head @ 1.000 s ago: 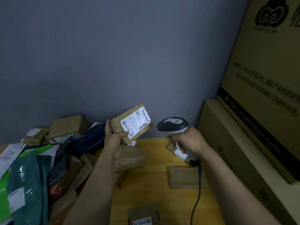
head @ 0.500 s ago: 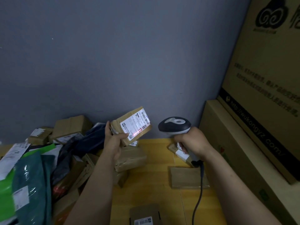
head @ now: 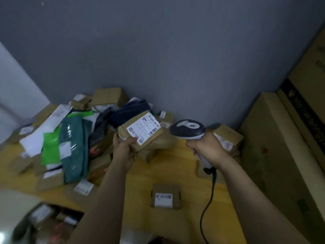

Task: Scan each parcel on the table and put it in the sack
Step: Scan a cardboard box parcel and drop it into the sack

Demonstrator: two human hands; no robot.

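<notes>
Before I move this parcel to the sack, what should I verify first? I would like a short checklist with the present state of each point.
1. Grip: ok. The left hand pinches the parcel at its near corner with thumb and fingers.
2. Scan done: cannot tell. No scanner light shows on the label.
3. Tool out of the way: ok. The right hand holds the scanner apart from the parcel.
4. Mouth of the sack open: cannot tell. That lower left corner is blurred.
5. Path to the left free of the cable: ok. It hangs on the right.
</notes>
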